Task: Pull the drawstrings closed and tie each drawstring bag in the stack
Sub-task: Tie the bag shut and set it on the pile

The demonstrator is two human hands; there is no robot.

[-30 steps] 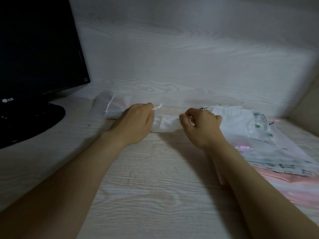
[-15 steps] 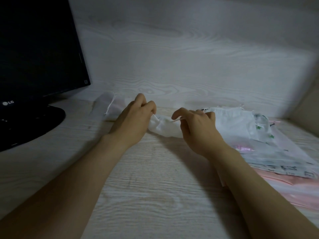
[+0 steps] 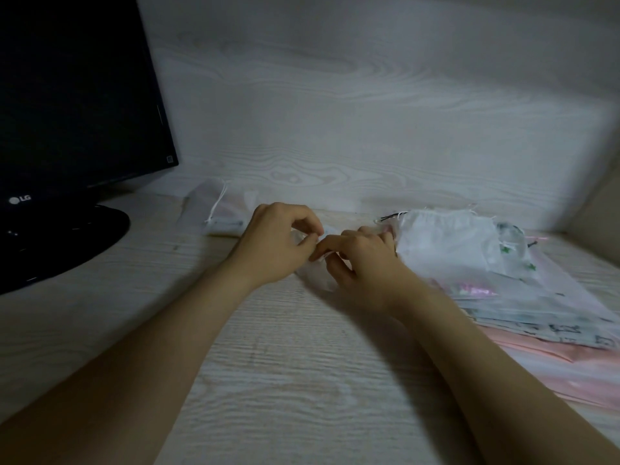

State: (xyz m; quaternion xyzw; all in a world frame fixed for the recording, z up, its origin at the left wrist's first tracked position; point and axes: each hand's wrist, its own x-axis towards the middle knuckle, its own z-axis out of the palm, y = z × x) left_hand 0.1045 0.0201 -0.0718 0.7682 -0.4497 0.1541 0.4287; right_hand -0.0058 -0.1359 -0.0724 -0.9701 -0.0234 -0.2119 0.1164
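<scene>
A small white sheer drawstring bag [image 3: 313,275] lies bunched on the desk between my two hands, mostly hidden by them. My left hand [image 3: 276,245] pinches its white drawstring between thumb and forefinger. My right hand [image 3: 360,260] pinches the string too, fingertips almost touching the left ones. A stack of flat drawstring bags [image 3: 496,280] sits to the right, a white one on top, printed and pink ones beneath. Another white bag [image 3: 221,213] with a loose white cord lies behind my left hand.
A black monitor [image 3: 73,102] on a round stand [image 3: 67,243] fills the left side. The pale wood-grain desk [image 3: 285,380] meets a matching back wall just behind the bags, and a side wall rises at the far right.
My hands came together over the small bag, from apart with the string stretched between them to fingertips nearly touching. The bag has bunched up and shifted slightly toward me.
</scene>
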